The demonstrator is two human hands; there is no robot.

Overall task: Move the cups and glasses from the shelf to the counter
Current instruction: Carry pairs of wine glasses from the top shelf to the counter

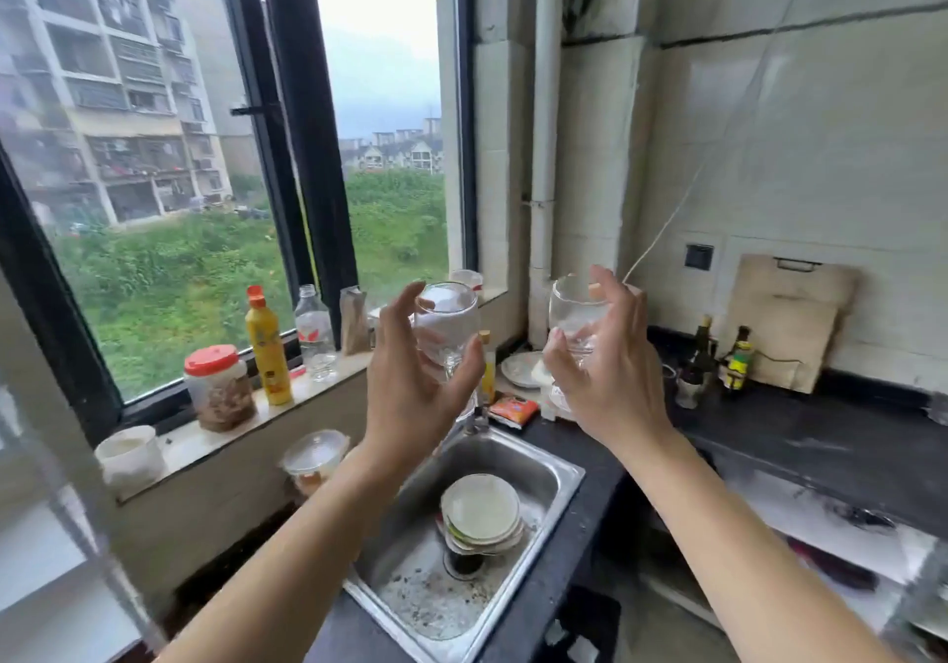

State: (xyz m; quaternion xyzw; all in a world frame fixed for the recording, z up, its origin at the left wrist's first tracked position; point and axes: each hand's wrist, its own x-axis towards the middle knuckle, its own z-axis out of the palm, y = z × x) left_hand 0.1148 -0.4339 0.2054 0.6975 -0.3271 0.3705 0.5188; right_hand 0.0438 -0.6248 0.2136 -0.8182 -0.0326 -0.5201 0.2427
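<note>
Two clear stemmed glasses are up in the air here, one per hand, both over the sink end of the kitchen.

Starting from the left, the windowsill (pixel 328 385) is pale stone and pretty crowded: one white tub (pixel 131 452), one plastic jar with a red lid (pixel 219 388) full of something brown, one yellow squeeze bottle with an orange cap (pixel 267 347), one clear plastic bottle (pixel 314 331), and one small brown pouch (pixel 354 321). Just below the sill sits one clear lidded plastic container (pixel 314 457).

The left hand (pixel 410 385) is wrapped around the left glass (pixel 446 324), fingers curled on the round bowl, stem down near the palm. Below it is one steel sink (pixel 538 462), shiny but grimy at the bottom, with a stack of round white dishes (pixel 482 511) in it; I can't count them exactly.

The right hand (pixel 608 380) grips the right glass (pixel 577 313) the same way, thumb over the rim side. Behind the hands one white plate (pixel 520 367) and one orange packet (pixel 513 410) lie on the dark, matte surface (pixel 821 437). Further right, a few dark glass bottles (pixel 718 360) stand close together, maybe three, hard to tell. One rectangular wooden cutting board (pixel 790 318) with a metal handle leans on the tiled wall.
</note>
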